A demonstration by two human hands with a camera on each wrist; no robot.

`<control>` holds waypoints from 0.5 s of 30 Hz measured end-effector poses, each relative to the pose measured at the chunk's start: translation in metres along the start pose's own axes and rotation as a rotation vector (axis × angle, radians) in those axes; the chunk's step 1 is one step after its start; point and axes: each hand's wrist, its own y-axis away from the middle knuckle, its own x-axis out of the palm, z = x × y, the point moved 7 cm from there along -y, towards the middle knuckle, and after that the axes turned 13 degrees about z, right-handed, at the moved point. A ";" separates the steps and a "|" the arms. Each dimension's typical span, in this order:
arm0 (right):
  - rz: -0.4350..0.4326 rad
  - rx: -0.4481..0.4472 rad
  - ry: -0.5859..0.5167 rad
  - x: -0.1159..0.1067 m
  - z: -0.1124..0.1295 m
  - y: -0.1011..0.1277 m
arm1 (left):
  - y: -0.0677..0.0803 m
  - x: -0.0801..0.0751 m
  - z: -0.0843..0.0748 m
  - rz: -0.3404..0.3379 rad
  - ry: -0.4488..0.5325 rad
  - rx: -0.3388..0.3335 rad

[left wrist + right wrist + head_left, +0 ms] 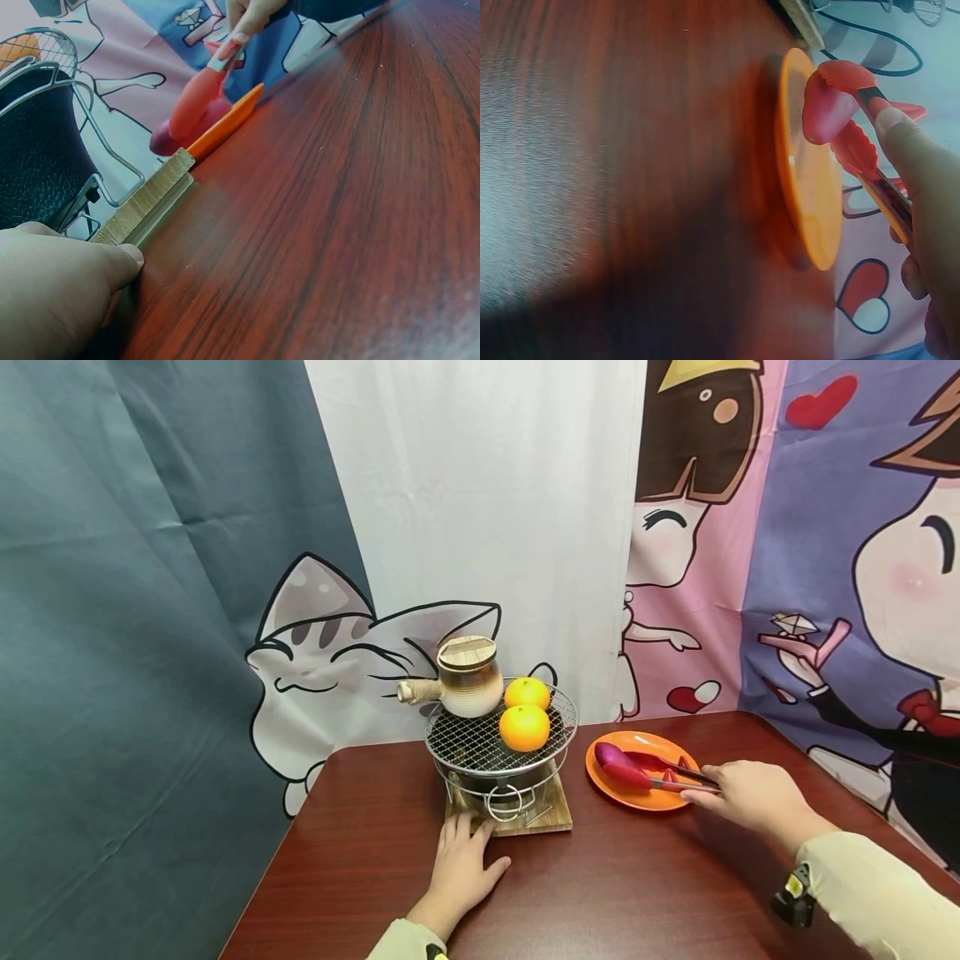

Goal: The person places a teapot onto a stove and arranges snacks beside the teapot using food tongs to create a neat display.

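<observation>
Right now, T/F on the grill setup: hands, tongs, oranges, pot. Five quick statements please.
1. Two oranges sit on the wire grill. True.
2. The right hand holds the red tongs over the orange plate. True.
3. The left hand grips the pot's handle. False: it rests on the table against the wooden base under the grill.
4. The ceramic pot stands on the plate. False: it stands on the grill.
5. The pot's wooden lid is on. True.

orange plate (637, 797), red tongs (637, 770), reddish-brown table (615, 893)
</observation>
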 end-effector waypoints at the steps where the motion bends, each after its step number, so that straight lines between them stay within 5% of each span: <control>1: -0.007 -0.002 0.001 -0.004 0.000 0.000 | 0.000 0.000 0.000 -0.001 -0.002 0.001; 15: -0.039 0.010 0.018 -0.056 -0.007 -0.008 | 0.001 0.000 0.000 -0.038 -0.009 0.020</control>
